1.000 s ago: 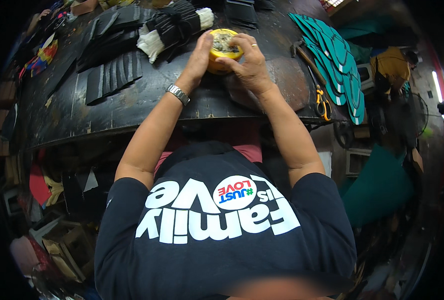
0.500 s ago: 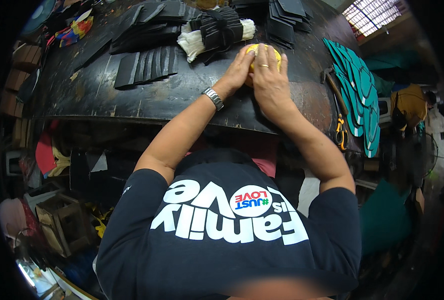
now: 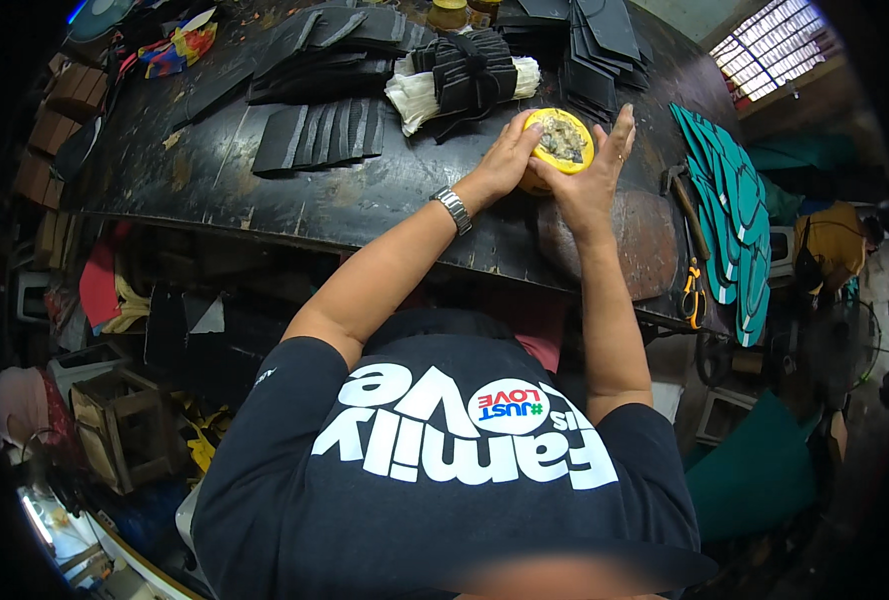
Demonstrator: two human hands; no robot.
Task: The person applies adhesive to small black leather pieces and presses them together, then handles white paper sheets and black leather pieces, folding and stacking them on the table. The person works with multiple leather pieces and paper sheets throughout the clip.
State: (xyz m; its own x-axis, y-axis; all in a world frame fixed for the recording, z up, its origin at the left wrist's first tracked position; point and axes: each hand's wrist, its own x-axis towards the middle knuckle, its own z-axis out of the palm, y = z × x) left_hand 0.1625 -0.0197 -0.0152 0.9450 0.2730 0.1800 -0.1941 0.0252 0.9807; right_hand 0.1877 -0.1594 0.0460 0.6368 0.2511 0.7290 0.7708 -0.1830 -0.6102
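A round jar with a yellow screw lid (image 3: 563, 140) stands on the dark worktable (image 3: 215, 190), tilted slightly in view. Grey, crusty residue covers the middle of the lid. My left hand (image 3: 508, 158), with a metal watch at its wrist, wraps round the jar's left side. My right hand (image 3: 593, 185) is at the jar's right and near side. Its thumb lies against the lid's near rim, while its fingers stretch up and away from the lid. The jar's body is mostly hidden behind my hands.
Behind the jar lies a tied bundle of black and white strips (image 3: 475, 75). Stacks of black pieces (image 3: 320, 135) spread to the left and back. At right are a hammer (image 3: 687, 205), orange-handled scissors (image 3: 693, 295) and teal cut pieces (image 3: 730, 220). Another jar (image 3: 448, 15) stands far back.
My right hand has come off the top of the lid to its right side, its fingers now spread, uncovering the crusty lid. My left hand stays at the jar's left side.
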